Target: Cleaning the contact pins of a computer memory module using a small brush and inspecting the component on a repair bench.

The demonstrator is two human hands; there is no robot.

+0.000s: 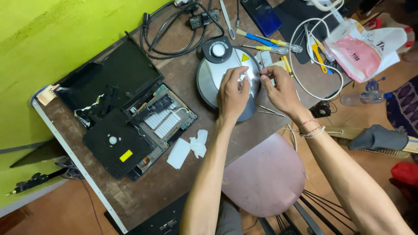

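At the left of the wooden bench (143, 182) lies an opened black device (130, 117) with its circuit board exposed, white tissue scraps (191, 146) just beside it. Further right, the left hand (233, 93) and right hand (281, 87) meet over a round silver appliance (213, 72); their fingers pinch something small that I cannot make out. Screwdrivers (265, 42) lie beyond, a white-and-pink bag (363, 50) farthest right.

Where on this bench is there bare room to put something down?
Bare wood lies along the near table edge, below the white tissue and opened console. Another strip runs beside the round metal appliance. The far corner with screwdrivers and cables is crowded.
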